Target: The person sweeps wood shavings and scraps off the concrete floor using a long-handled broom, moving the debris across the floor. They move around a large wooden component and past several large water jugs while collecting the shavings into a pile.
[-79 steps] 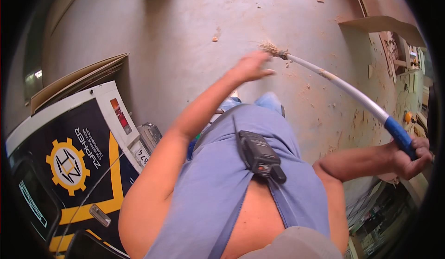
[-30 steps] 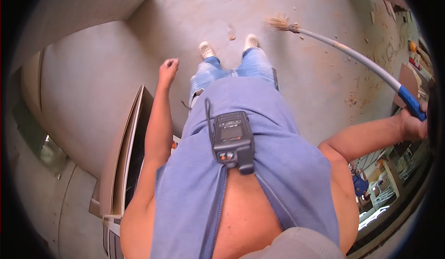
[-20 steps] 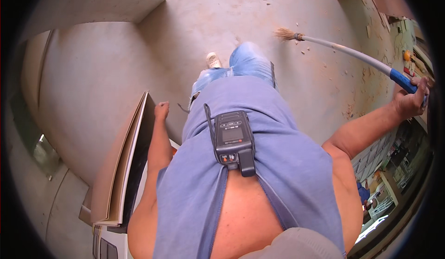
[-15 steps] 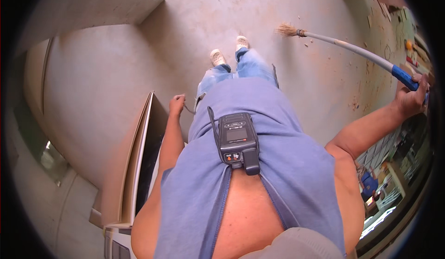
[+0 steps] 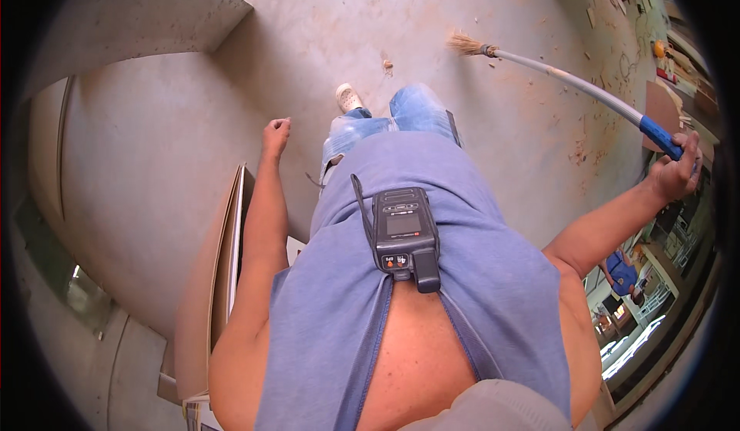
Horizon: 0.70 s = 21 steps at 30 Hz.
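My right hand (image 5: 677, 167), at the far right, is closed round the blue grip (image 5: 660, 136) of a broom (image 5: 578, 83). Its long grey pole slants forward and to the left, ending in a small tuft of straw bristles (image 5: 465, 43) low over the floor; whether they touch it I cannot tell. Ahead of my body on the left, my left hand (image 5: 276, 136) hangs in the air with curled fingers and nothing seen in them. The nearest thing to it is my jeans (image 5: 351, 130).
Flat boards (image 5: 225, 269) stand upright beside my left arm. A large grey block-like structure (image 5: 154, 22) rises at the far left. Debris (image 5: 388, 65) is scattered on the concrete floor (image 5: 324, 22). Another person (image 5: 620, 273) and cluttered work material are at the right. A black device (image 5: 405, 227) hangs on my chest.
My left hand has swung forward and left, away from my hip. The broom has shifted slightly left and forward, still in my right hand. My legs have stepped, and the right shoe has gone from sight.
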Motion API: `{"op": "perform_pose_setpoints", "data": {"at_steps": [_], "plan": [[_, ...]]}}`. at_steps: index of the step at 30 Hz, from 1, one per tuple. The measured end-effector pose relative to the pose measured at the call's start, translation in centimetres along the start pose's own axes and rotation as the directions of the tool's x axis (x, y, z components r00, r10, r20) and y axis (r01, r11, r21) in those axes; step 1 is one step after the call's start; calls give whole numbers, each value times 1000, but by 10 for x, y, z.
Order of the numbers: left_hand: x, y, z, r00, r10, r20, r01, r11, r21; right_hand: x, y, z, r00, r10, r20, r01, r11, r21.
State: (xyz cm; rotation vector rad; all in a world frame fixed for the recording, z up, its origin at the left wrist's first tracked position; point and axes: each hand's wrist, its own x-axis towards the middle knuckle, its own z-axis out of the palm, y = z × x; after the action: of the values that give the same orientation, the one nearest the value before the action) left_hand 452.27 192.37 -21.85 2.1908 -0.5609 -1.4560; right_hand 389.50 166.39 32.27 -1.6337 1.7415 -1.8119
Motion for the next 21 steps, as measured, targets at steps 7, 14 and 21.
{"op": "perform_pose_setpoints", "data": {"at_steps": [7, 14, 21], "plan": [[-2, 2, 9, 999, -34, 6, 33, 999, 43, 17, 11, -3, 986, 133, 102, -153, 964, 216], [-44, 28, 24, 987, 140, 84, -149, 982, 113, -7, -60, 18, 968, -218, 125, 148, 897, 417], [-132, 228, 46, 759, 646, 82, -650, 758, 44, -39, -171, 44, 700, -483, 526, -253, 522, 815]]}}
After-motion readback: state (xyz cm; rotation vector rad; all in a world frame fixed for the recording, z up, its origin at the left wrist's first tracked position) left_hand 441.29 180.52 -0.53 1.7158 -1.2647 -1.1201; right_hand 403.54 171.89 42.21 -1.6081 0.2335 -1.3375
